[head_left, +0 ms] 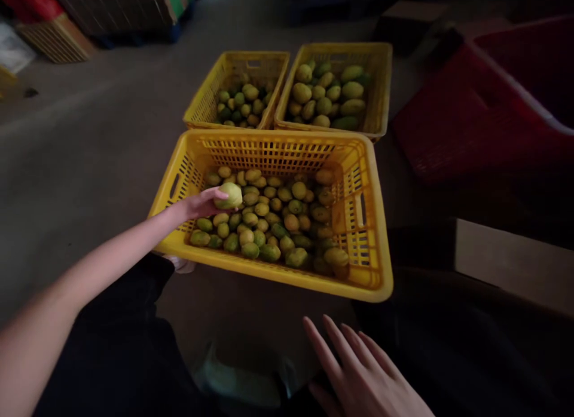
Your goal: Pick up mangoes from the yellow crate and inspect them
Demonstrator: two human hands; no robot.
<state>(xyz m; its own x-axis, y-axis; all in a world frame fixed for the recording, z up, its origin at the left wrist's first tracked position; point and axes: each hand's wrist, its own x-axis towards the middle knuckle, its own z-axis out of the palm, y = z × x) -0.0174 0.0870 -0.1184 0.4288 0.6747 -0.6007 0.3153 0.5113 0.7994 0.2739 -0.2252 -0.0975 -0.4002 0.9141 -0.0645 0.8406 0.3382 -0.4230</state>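
In the head view my left hand (204, 203) reaches over the front yellow crate (269, 275), its fingers wrapped round a pale yellow-green, lemon-like fruit (230, 196). That fruit is held just above the others, near the crate's left side. Many smaller green and yellow fruits (262, 209) cover the crate's bottom. My right hand (359, 363) is in front of the crate, at the lower edge of the view. Its fingers are stretched out and apart, holding nothing and not touching the crate.
Two more yellow crates stand behind, a left one (204, 103) and a right one (381, 100), both with similar fruit. A red basket (443, 112) is at the right, above a pale board-like surface (511, 261). Under my right hand lies a pale greenish bag-like thing (237, 375).
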